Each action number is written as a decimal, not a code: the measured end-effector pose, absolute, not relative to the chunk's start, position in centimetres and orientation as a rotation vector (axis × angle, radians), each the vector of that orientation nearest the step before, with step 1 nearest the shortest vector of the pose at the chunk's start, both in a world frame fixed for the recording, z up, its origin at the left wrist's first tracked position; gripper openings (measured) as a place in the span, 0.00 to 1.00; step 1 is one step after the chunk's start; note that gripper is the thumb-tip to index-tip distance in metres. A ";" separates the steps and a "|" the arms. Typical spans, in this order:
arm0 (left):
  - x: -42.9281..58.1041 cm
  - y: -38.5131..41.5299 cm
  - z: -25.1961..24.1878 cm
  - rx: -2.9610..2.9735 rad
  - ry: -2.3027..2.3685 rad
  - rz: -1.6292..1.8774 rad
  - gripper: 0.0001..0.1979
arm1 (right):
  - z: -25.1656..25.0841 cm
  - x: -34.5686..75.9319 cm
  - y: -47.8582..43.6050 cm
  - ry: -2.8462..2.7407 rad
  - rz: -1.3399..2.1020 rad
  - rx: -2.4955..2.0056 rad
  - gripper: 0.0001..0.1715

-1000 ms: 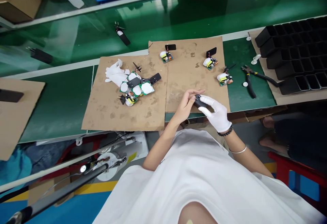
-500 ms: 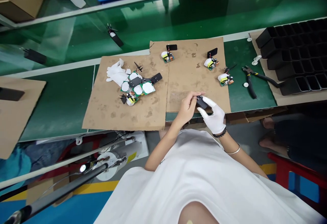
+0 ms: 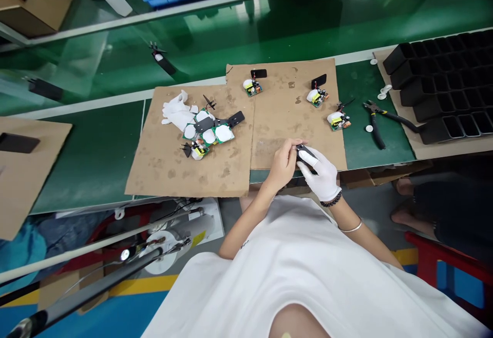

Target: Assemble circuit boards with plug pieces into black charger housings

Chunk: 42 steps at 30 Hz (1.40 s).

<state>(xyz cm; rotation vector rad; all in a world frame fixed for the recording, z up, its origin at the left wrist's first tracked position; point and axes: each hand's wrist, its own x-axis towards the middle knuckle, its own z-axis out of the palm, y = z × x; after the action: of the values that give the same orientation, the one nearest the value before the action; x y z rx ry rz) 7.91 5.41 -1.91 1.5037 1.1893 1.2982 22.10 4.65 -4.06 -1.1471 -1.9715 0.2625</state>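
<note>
White-gloved right hand [image 3: 322, 177] is now laying a finger along the face of the black, rectangular plastic case [image 3: 303, 148], which was showing barer half a second ago; two black, plug-ended chargers [image 3: 165, 64] are also sliding left on the glossy green belt [image 3: 292, 30].

Right grip is wrapping the case, thumb on one side, fingers on the other. Bare left hand [image 3: 283, 166] is touching its upper end with bent fingers; whether it is really pinching, I am not able to tell. Case is sitting between the hands, in view over the near edge of the green tabletop [image 3: 358, 76]. Main risk: smooth glove fabric slipping on smooth plastic, sending the case down past that edge.

Beneath, the brown cardboard sheet [image 3: 277, 117] is overhanging slightly; a leaning wrist could be shifting it. Beyond, three green circuit boards with yellow and white parts [image 3: 339, 120] are lying loose, thin leads trailing; a reaching forearm could be snagging one. Farther right, black-handled pliers [image 3: 374, 122] are lying splayed near the rows of black, open-topped cases [image 3: 433, 107]; a bumped handle could be nudging the front row.
</note>
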 end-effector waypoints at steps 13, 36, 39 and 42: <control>7.8 5.3 -2.1 1.241 1.043 1.347 0.15 | -4.8 21.9 3.7 -1.610 0.528 -1.042 0.22; 7.6 5.5 -1.9 1.306 1.074 1.320 0.17 | -3.3 22.4 4.4 -1.291 1.214 -1.107 0.24; 7.6 5.4 -2.1 1.309 1.073 1.328 0.17 | -3.8 22.7 4.5 -1.390 1.144 -1.107 0.25; 7.7 5.4 -2.2 1.323 1.093 1.323 0.17 | -4.0 23.0 4.6 -1.528 1.014 -1.144 0.24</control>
<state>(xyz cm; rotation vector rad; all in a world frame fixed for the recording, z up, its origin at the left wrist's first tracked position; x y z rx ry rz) 7.71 5.41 -2.22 1.3229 1.0927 1.3231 22.99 4.57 -3.99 -1.1435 -1.5283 1.0136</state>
